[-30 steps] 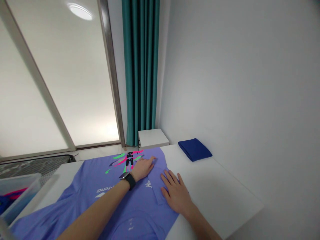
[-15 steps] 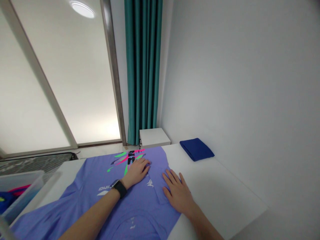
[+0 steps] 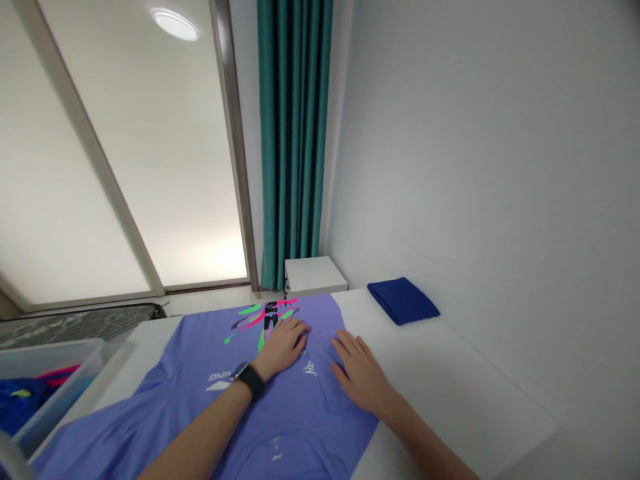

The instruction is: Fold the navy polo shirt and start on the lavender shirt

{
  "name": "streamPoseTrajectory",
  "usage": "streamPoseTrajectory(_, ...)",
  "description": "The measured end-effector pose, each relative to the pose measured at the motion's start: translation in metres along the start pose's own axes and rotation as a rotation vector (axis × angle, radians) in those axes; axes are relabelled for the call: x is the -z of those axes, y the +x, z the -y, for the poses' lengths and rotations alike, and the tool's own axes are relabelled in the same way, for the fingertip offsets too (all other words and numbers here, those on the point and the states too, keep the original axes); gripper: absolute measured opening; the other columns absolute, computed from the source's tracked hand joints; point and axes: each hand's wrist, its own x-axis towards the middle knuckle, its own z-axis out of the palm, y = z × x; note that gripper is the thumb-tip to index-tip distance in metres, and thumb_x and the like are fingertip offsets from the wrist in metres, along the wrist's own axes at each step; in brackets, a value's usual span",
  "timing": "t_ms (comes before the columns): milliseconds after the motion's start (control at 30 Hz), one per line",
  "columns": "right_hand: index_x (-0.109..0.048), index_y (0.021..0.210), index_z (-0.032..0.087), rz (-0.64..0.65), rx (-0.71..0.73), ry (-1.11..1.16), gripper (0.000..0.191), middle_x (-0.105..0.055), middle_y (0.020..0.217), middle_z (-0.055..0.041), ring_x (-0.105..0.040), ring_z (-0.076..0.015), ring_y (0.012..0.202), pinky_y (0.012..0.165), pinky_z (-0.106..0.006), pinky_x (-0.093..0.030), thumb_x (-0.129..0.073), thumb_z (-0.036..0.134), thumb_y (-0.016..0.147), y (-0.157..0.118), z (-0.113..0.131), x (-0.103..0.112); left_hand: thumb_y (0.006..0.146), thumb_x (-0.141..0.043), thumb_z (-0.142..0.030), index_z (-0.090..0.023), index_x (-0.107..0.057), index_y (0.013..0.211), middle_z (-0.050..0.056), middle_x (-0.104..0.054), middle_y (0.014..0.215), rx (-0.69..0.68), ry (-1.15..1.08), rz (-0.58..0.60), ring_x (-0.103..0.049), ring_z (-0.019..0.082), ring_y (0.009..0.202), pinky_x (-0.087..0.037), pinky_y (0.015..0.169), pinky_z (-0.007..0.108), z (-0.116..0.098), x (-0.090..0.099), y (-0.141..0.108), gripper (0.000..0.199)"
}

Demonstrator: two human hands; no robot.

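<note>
A purple shirt with a bright pink, green and black print lies spread on the white table, its neckline towards me. My left hand, with a black watch on the wrist, rests flat on the shirt beside the print. On the shirt's right part lies my right hand, palm down, its fingers slightly spread. Neither hand holds anything. A folded dark blue cloth sits at the far right of the table, beyond my right hand.
A clear plastic bin with blue and pink clothes stands at the left. Behind the table are a small white cabinet and a green curtain. A wall borders the right side.
The view has turned a little to the left, so everything appears shifted right. My right hand's fingers are a bit closer together; both hands stay on the shirt.
</note>
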Motion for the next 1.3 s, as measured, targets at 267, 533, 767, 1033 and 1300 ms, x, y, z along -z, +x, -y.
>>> streamPoseTrajectory(267,-0.036,0.148,0.013,0.01,0.0,0.008,0.057,-0.031,0.155,-0.0117,-0.023,-0.0232,0.144,0.118,-0.046,-0.016,-0.031,0.043,0.099,0.03,-0.008,-0.02,0.095,-0.047,-0.024,-0.022,-0.061,0.112,0.007,-0.062,0.111,0.014,0.029,-0.031,-0.054,0.024,0.111,-0.041,0.098,0.039,0.003,-0.004,-0.001,0.022)
streamPoseTrajectory(533,-0.029,0.151,0.014,0.048,-0.02,0.005,0.061,-0.026,0.157,-0.0101,-0.016,-0.0223,0.146,0.118,-0.049,-0.009,-0.026,0.048,0.1,0.024,-0.007,-0.025,0.1,-0.039,-0.038,-0.024,-0.056,0.13,0.008,-0.057,0.135,0.052,0.089,-0.013,-0.048,0.024,0.128,-0.034,0.109,0.043,0.009,-0.011,-0.004,0.038)
streamPoseTrajectory(767,-0.031,0.15,0.016,0.047,-0.013,0.012,0.06,-0.026,0.157,-0.0101,-0.016,-0.0222,0.146,0.118,-0.049,-0.009,-0.028,0.048,0.099,0.02,-0.005,-0.024,0.1,-0.035,-0.043,-0.023,-0.054,0.135,0.008,-0.05,0.144,0.083,0.173,0.005,-0.042,0.023,0.136,-0.032,0.113,0.045,0.013,-0.017,-0.008,0.045)
streamPoseTrajectory(1033,-0.035,0.149,0.014,0.028,-0.046,0.157,0.057,-0.028,0.157,-0.0096,-0.021,-0.0203,0.145,0.118,-0.044,-0.015,-0.03,0.041,0.099,0.027,-0.017,-0.019,0.1,-0.033,-0.043,-0.024,-0.05,0.139,0.008,-0.046,0.148,0.077,0.207,0.008,-0.038,0.022,0.139,-0.031,0.114,0.047,0.013,-0.019,-0.01,0.046)
streamPoseTrajectory(1300,-0.036,0.147,0.011,-0.044,0.0,0.071,0.055,-0.031,0.155,-0.0121,-0.024,-0.0212,0.144,0.119,-0.046,-0.011,-0.03,0.036,0.099,0.022,-0.018,-0.017,0.101,-0.033,-0.042,-0.02,-0.05,0.139,0.009,-0.044,0.149,0.095,0.223,0.026,-0.037,0.022,0.14,-0.03,0.114,0.047,0.007,-0.014,-0.01,0.047)
